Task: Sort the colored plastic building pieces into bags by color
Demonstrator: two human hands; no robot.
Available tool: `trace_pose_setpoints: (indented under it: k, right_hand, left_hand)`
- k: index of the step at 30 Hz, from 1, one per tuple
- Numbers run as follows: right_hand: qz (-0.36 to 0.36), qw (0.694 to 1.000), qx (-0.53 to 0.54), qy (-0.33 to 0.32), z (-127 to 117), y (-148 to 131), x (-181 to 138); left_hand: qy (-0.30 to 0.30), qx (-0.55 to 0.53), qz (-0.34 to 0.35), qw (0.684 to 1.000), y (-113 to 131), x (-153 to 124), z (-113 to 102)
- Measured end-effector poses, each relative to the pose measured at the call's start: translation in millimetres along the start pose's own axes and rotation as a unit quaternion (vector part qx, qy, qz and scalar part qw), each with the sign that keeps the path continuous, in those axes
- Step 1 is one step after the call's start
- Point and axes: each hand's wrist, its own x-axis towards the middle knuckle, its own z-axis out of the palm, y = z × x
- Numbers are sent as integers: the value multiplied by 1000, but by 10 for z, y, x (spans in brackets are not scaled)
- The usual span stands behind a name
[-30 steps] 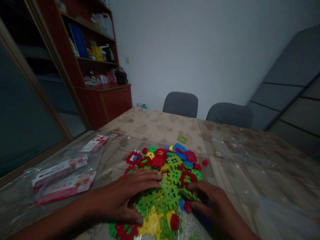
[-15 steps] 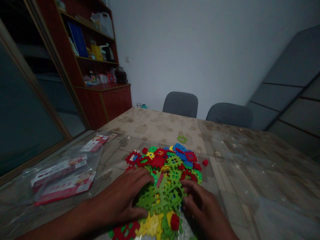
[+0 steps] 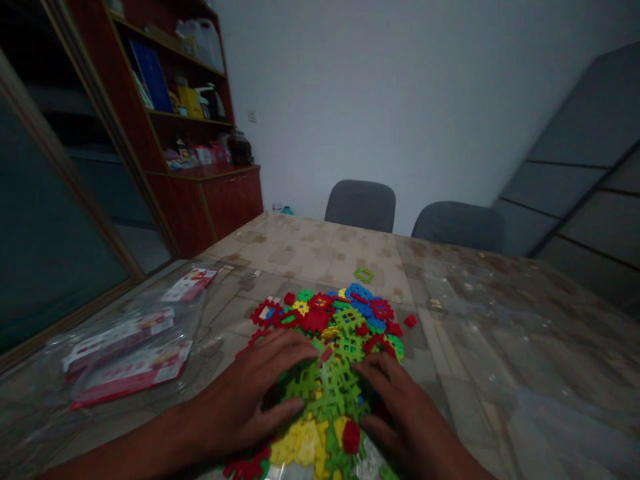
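Observation:
A heap of flat plastic interlocking building pieces lies in front of me. Its green lattice pieces (image 3: 325,387) fill the space between my hands. From the left, my left hand (image 3: 265,387) rests on the heap, thumb apart from its outstretched fingers. Opposite it, my right hand (image 3: 395,400) touches the green pieces' right side, also with thumb and fingers apart. Nearer to me are yellow pieces (image 3: 300,443) and a small red block (image 3: 351,437). Red gear-shaped pieces (image 3: 317,317) and blue pieces (image 3: 363,303) form the far part.
Clear plastic bags with red-and-white printed cards (image 3: 135,367) lie on the left of the patterned table (image 3: 300,240). A lone green frame piece (image 3: 364,275) and a red block (image 3: 411,321) sit off the heap. Two grey chairs (image 3: 360,205) stand beyond; more clear plastic (image 3: 560,420) lies right.
My right hand's fingers have moved left, onto the green pieces. Those pieces have shifted and bunched between my hands, and a small pink stick among them has moved slightly right and away.

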Motion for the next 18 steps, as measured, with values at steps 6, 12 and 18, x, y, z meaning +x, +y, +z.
trace_pose_setpoints:
  k: [6, 12, 18]
  right_hand:
    - [12, 999, -51, -13, -60, -23, 21]
    - [1, 995, -94, -12, -85, -38, 24]
    - [-2, 995, -97, -16, -75, -81, 28]
  left_hand:
    - [-29, 18, 12, 999, -25, -87, 164]
    - [9, 6, 4, 1000, -6, -102, 222]
    - [16, 9, 38, 999, 45, -112, 220]
